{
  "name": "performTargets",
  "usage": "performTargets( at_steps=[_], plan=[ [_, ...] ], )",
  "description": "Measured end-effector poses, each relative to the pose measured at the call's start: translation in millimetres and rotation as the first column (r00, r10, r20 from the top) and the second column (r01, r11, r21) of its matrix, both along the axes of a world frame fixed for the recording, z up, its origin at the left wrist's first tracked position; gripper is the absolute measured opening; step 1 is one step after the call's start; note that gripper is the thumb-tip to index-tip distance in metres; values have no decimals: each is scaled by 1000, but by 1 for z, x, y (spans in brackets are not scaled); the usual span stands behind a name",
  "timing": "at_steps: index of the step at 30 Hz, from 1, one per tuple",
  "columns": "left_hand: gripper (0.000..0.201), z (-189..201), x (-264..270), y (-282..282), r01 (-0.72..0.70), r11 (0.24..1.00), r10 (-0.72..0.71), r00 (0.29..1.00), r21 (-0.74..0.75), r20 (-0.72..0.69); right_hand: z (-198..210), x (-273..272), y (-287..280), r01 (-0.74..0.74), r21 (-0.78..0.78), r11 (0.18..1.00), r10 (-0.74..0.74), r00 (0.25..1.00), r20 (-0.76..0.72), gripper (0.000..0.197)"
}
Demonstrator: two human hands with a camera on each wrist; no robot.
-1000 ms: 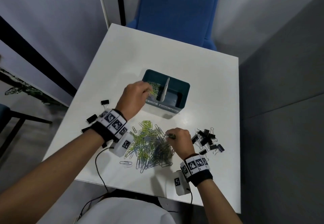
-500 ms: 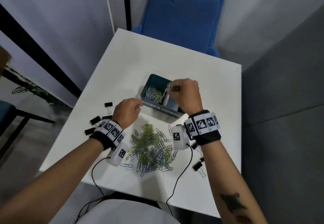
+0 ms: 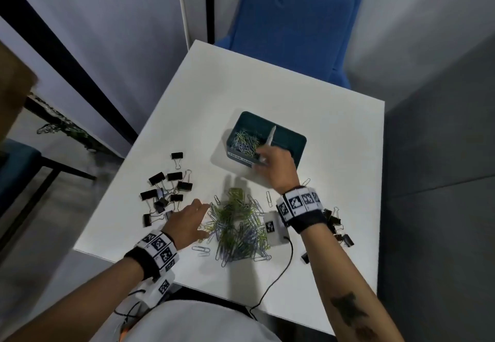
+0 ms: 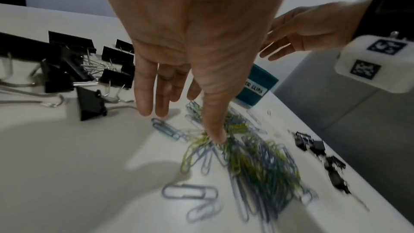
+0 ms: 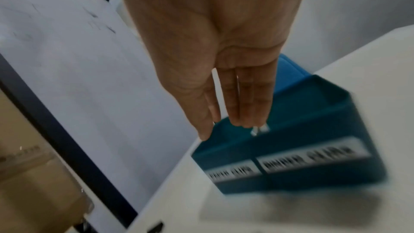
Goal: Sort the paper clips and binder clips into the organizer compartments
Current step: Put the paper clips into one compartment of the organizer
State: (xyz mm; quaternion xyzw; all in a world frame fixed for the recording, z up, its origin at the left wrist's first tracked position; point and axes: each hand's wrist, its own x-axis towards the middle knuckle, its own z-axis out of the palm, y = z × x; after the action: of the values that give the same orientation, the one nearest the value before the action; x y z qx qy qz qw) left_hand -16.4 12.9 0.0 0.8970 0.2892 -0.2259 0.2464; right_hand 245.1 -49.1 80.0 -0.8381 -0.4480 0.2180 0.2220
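Note:
The teal organizer stands mid-table, split by a white divider. Its left compartment holds paper clips; the right one is dark and I cannot make out what is in it. My right hand hovers at the organizer's front edge with straight fingers, and a small silver glint shows at its fingertips. My left hand is spread, with the thumb touching the left side of the loose paper clip pile.
Black binder clips lie left of the pile, and a second group lies by the table's right edge. A blue chair stands behind the table. A black cable runs off the front edge.
My right hand pulled back from above the organizer to its front edge and opened; the binder clip it held is gone. My left hand dropped from the organizer to the pile, fingers straightened.

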Motion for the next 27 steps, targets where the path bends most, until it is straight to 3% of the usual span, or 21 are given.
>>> performTargets(
  at_steps=[5, 8, 10, 12, 15, 18, 24, 27],
  plan=[
    [104, -11, -22, -7, 75, 996, -79, 994, -52, -75, -50, -21, -80, -41, -330, 943, 64, 996, 58, 39],
    [114, -15, -29, -13, 72, 997, -74, 994, -29, -80, -74, -33, -124, -3, -454, 891, 38, 997, 68, 66],
    [107, -17, -28, -17, 70, 997, -72, 996, -44, -45, -88, -44, -144, 11, -470, 883, 12, 999, 44, 87],
    [86, -18, -22, -22, 56, 997, -53, 997, -60, 51, -98, -54, -154, 21, -472, 881, 2, 999, 48, 93],
    [55, -15, -3, -30, -15, 998, 25, 984, -59, 177, -101, -65, -150, 57, -407, 911, -50, 998, 27, 78],
    [46, -15, 19, -33, -62, 994, 83, 968, -94, 236, -97, -76, -136, 73, -315, 946, -86, 996, -28, 60],
    [49, -7, 35, -31, -56, 996, 73, 961, -68, 267, -92, -80, -149, 78, -222, 972, -87, 996, -33, 54],
    [92, -8, 21, -33, 47, 996, -61, 981, 79, 184, -93, -80, -172, 37, -287, 957, -38, 999, 0, 74]
  ],
)
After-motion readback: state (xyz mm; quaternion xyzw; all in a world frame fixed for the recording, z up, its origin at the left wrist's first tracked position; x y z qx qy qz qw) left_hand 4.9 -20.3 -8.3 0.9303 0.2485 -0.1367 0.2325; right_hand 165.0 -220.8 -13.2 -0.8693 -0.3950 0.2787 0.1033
